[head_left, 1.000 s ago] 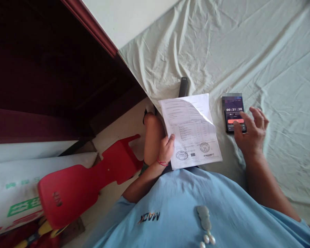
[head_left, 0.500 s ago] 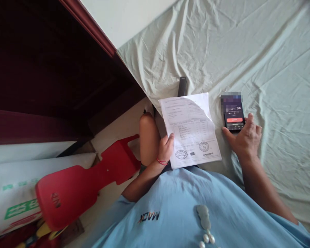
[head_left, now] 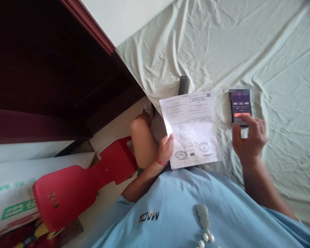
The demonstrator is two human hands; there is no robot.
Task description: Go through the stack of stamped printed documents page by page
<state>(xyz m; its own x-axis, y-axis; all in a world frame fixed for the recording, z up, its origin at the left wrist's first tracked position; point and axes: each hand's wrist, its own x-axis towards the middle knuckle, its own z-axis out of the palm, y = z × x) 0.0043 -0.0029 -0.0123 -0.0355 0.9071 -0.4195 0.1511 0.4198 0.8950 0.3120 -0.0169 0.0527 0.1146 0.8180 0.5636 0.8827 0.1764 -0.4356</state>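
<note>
My left hand (head_left: 166,148) pinches the lower left edge of a printed paper sheet (head_left: 189,131) between thumb and fingers. The sheet bears round and oval stamps near its bottom and is held above my lap. At the right, a phone (head_left: 241,107) lies on the bed sheet with a timer on its lit screen. My right hand (head_left: 250,139) is over the phone's lower end, thumb and index finger apart, the index finger at the orange button. Whether the fingertip touches the screen I cannot tell. Nothing is held in this hand.
A pale crumpled bed sheet (head_left: 281,62) spreads under the phone. A black stapler-like object (head_left: 182,85) lies behind the paper, partly covered. On the left are a red plastic chair (head_left: 67,193), a white printed sack (head_left: 10,182) and dark wooden furniture (head_left: 41,69).
The phone has shifted right and slightly up. My right hand has let go of its lower end, and its index finger has come over the screen. The paper's curled top corner has flattened.
</note>
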